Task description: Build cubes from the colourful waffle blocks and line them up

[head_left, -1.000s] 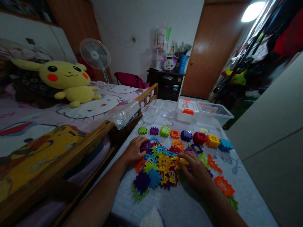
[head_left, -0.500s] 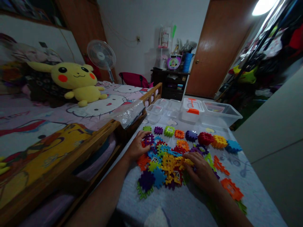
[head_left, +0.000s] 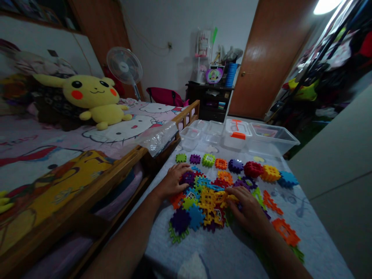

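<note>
Colourful interlocking plastic building pieces lie in a heap on the cloth-covered table. At the heap's left side, my left hand [head_left: 173,181] has its fingers and thumb around a purple square piece [head_left: 188,178]. My right hand [head_left: 247,205] is at the right side of the heap, with its fingers curled on a yellow piece [head_left: 231,197], partly hidden by them. Yellow lattice pieces [head_left: 208,199] lie just left of that hand. Nearer me are a dark purple piece [head_left: 180,220] and a blue piece [head_left: 196,216].
Behind the heap runs a row of blocks, including a red block [head_left: 253,169] and a yellow block [head_left: 271,173]. Clear plastic bins [head_left: 273,136] and a lidded box [head_left: 236,133] stand at the far end. A wooden bed rail [head_left: 128,164] borders the left.
My left hand has shifted slightly right and toward me, and the purple piece has moved with it. The right hand stays nearly in place at the yellow pieces.
</note>
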Available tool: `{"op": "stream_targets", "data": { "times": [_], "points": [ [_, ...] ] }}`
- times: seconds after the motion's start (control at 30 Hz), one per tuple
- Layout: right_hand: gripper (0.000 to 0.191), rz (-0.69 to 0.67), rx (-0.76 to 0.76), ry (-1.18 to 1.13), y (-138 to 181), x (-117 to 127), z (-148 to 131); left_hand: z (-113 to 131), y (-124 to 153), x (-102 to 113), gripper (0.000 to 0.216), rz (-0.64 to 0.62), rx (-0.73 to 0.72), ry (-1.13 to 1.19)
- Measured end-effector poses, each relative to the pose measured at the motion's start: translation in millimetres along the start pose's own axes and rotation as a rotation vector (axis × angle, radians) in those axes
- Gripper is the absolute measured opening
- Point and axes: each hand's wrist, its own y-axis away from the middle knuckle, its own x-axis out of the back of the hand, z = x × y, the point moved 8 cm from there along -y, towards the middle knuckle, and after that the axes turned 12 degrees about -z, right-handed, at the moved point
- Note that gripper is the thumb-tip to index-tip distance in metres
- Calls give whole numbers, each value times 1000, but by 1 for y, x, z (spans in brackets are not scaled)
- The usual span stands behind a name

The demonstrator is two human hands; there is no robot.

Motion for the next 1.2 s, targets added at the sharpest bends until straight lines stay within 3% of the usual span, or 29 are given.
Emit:
{"op": "stream_targets", "data": {
  "times": [0.17,0.33,0.53,0.67,0.77,0.93,1.07,1.2],
  "points": [
    [23,10,15,7,0,1,-1,6,0,5,11,12,38,-187],
    [24,9,18,7,1,2,-1,7,3,9,6,3,143,-368],
    [24,8,23,-5,2,1,-1,5,5,-5,7,-202,129,-338],
    [24,13,20,-3,2,2,-1,5,0,4,7,-166,132,-296],
    [23,0,18,4,1,2,-2,2,-14,13,18,-168,90,-237],
    [23,-10,11,20,2,1,-2,-13,-44,4,59,-452,83,-208],
    [24,-4,14,23,2,1,-2,-14,-55,-6,56,-610,102,-294],
    [25,-7,7,21,2,2,-2,-7,-62,5,49,-543,61,-343]
  ]
}}
